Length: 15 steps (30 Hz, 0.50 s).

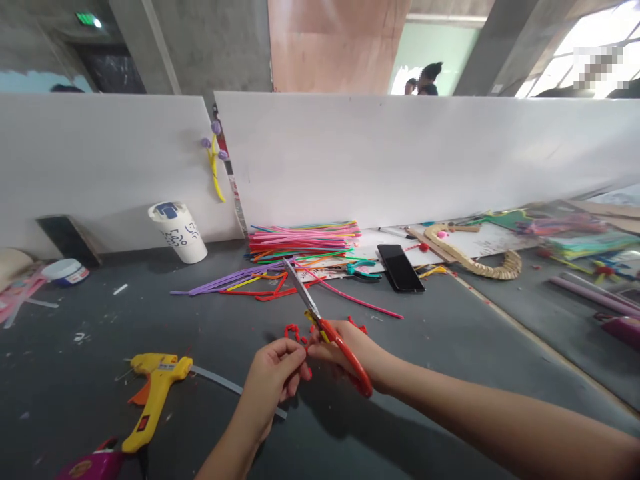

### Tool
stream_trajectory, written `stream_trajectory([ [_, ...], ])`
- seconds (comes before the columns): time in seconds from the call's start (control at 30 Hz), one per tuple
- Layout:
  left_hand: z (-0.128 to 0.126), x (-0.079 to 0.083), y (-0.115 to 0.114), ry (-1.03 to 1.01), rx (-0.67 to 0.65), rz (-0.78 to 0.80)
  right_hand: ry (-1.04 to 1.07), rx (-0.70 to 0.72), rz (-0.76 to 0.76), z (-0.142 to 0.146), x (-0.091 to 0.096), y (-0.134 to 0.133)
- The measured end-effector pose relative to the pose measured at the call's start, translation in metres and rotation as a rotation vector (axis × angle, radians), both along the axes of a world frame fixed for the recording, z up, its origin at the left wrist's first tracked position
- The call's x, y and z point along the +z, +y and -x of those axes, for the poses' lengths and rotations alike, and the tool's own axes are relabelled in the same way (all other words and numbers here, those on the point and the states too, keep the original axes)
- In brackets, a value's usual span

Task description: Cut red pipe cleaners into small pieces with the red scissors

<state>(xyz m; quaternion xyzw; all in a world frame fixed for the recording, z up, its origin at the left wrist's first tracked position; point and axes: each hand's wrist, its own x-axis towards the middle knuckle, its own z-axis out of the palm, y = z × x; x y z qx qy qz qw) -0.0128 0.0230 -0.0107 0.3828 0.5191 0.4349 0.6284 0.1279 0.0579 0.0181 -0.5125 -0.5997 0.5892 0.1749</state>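
Head view: left hand [277, 377] pinches a curled red stem [292, 331], right hand [361, 351] clamped on scissors [311, 305]; stem pile [303, 239] beyond the hands lies uncut.

The red piece [293, 331] was mostly hidden behind fingers of the left hand [275, 377]; its shape was unclear. The right hand [377, 357] partly covered the scissors [353, 363] handles. The pink object [90, 465] was cut off at the bottom edge. The cup [179, 232] print was unreadable.

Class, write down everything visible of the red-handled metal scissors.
The red-handled metal scissors have slim silver blades, seemingly closed, a yellow patch near the pivot and plastic loops. The right hand grips them above the grey surface, tips angled up and away. The left hand pinches a bent red pipe cleaner beside them.
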Motion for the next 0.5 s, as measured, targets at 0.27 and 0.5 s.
stream_trajectory([
  [0.27,0.0029,-0.0036,0.0012,-0.014,-0.049,0.029,-0.12,0.031,-0.165,0.0048,-0.005,0.0015],
  [0.5,0.0023,-0.0024,0.0011,-0.036,-0.014,0.062,-0.158,0.033,-0.246,0.0022,0.0003,0.004],
])
